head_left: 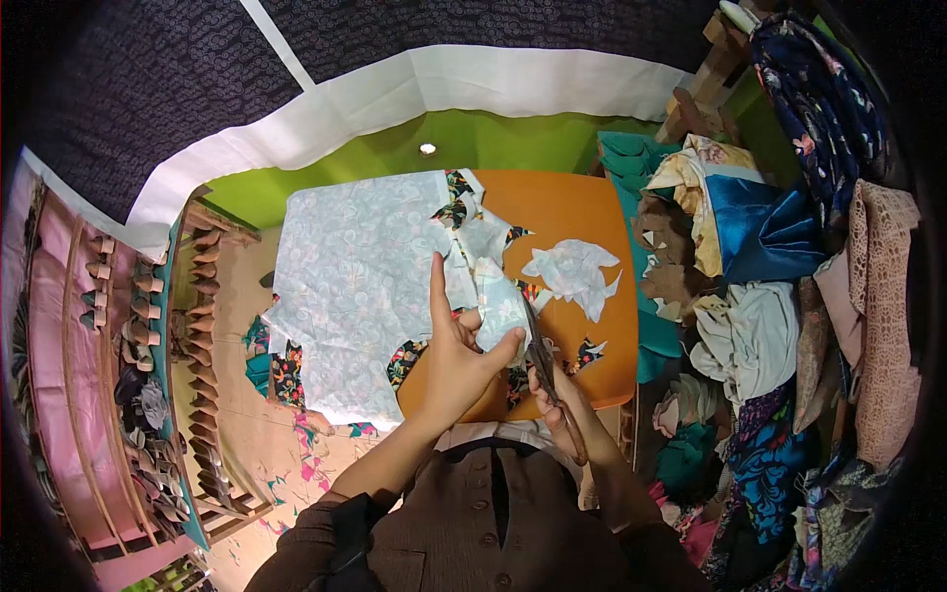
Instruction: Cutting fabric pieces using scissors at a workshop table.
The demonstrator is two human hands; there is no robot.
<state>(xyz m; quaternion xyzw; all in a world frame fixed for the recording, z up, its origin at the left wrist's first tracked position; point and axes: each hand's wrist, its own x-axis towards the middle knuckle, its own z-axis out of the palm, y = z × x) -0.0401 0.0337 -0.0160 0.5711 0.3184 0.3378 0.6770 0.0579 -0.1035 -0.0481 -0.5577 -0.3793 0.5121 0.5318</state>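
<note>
My left hand [459, 355] stretches its index finger forward while the thumb and the other fingers pinch a small piece of fabric [500, 301], pale side up. Dark scissors [543, 370] are gripped in my right hand [567, 414], their blades pointing away from me along the right edge of that piece. Whether the blades have cloth between them, I cannot tell. A large fabric sheet [345, 286] covers the left of the orange table [597, 222], its pale back showing. Black floral print shows where its edges turn over.
A crumpled pale offcut [572, 276] and a floral scrap [590, 352] lie on the table's right. Folded cloths [750, 331] pile up beyond that side. At the left stands a rack of shoe-shaped forms [202, 345]. Colourful snippets [311, 454] litter the floor.
</note>
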